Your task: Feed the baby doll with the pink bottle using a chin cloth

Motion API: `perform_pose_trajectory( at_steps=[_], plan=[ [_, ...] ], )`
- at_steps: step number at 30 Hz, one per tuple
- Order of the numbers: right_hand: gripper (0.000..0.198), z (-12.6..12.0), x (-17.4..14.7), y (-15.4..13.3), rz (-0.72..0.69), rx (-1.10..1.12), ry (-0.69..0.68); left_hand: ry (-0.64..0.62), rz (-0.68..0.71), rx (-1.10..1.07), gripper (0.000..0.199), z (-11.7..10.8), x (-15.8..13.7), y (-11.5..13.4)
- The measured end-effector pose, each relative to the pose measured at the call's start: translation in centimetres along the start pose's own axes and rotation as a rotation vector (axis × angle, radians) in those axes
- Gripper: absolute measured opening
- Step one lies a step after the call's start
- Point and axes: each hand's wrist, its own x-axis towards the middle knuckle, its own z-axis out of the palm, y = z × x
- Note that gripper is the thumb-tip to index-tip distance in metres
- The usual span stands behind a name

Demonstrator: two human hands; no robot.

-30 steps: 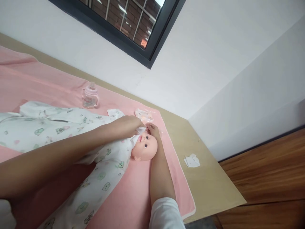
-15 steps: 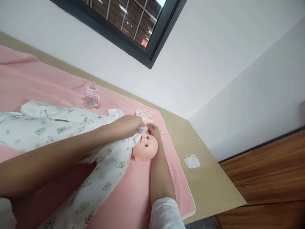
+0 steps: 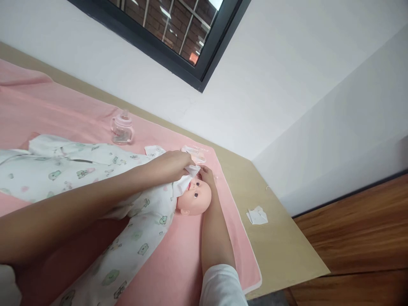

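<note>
A baby doll (image 3: 199,203) lies on its back with its bare head to the right, dressed in a white garment (image 3: 140,238) with green animal prints. My left hand (image 3: 177,165) reaches across the body and pinches a white cloth (image 3: 183,182) at the doll's chin and neck. Around the far side of the head curls my right hand (image 3: 207,175), its bent fingers against the doll's far cheek, close to the cloth's corner. The fingertips of both hands are partly hidden. Part of the doll's mouth shows beside the cloth.
A clear baby bottle (image 3: 122,131) with pink handles stands behind the doll on a pink blanket (image 3: 178,259). A small clear packet (image 3: 196,154) lies beyond my hands. On the tan table (image 3: 287,250) lies a folded white cloth piece (image 3: 257,215). Wall and window are behind.
My left hand has lifted slightly, drawing the white cloth out so more of it shows beside the doll's mouth. My right hand has barely moved.
</note>
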Motion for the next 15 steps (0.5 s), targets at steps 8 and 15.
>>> perform_pose_trajectory(
  at_steps=[8, 15],
  plan=[
    [0.016, -0.2, 0.9, 0.7, 0.0, 0.031, -0.008, -0.151, -0.01, 0.02, 0.007, -0.6, -0.9, 1.8],
    [0.022, -0.4, 1.1, 1.0, -0.014, 0.027, -0.029, -0.198, -0.064, 0.074, 0.013, -0.7, -0.8, 1.9]
  ],
)
